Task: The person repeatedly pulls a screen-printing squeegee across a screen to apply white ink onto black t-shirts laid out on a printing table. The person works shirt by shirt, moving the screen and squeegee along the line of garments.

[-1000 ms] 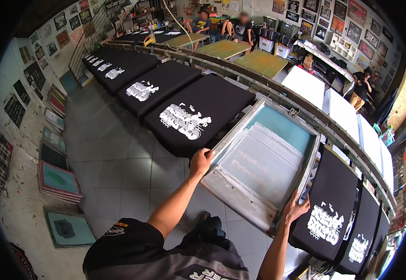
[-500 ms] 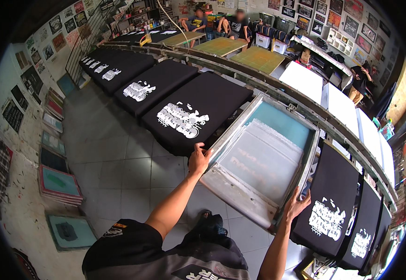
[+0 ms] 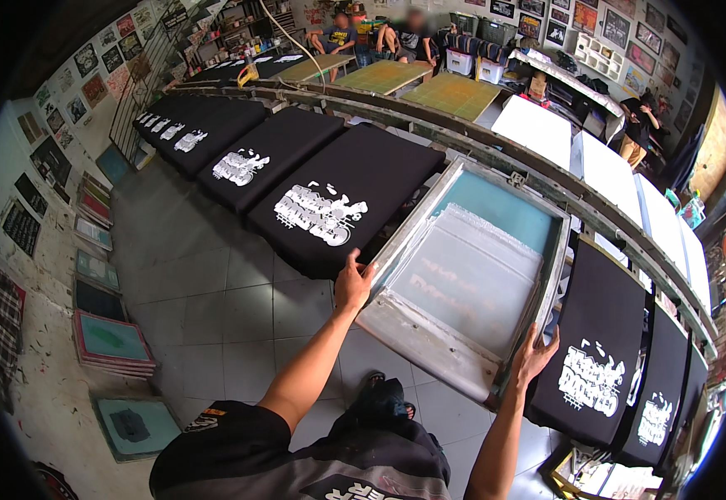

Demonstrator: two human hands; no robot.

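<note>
A metal-framed printing screen (image 3: pixel 475 267) with teal mesh, pale coating and faint lettering lies at an angle among the platens in front of me. My left hand (image 3: pixel 352 287) holds its left edge near the lower corner, with the index finger raised along the frame. On the opposite edge, my right hand (image 3: pixel 531 357) is curled round the frame. Left of the screen, a black shirt (image 3: pixel 388 183) with a white print covers a platen; another printed black shirt (image 3: pixel 596 300) lies just to its right.
More shirt-covered platens (image 3: pixel 271 142) line the curved rail (image 3: pixel 405 112). Behind are olive boards (image 3: pixel 450 100) and white boards (image 3: pixel 534 129). Screens (image 3: pixel 109 337) lean along the left wall over a tiled floor (image 3: pixel 230 308). Two people (image 3: pixel 396 42) sit at the back; another (image 3: pixel 638 125) is at the right.
The view has shifted slightly, the far platens appearing higher and further left. Both hands stay on the screen, a little higher in the picture, with my left index finger more extended.
</note>
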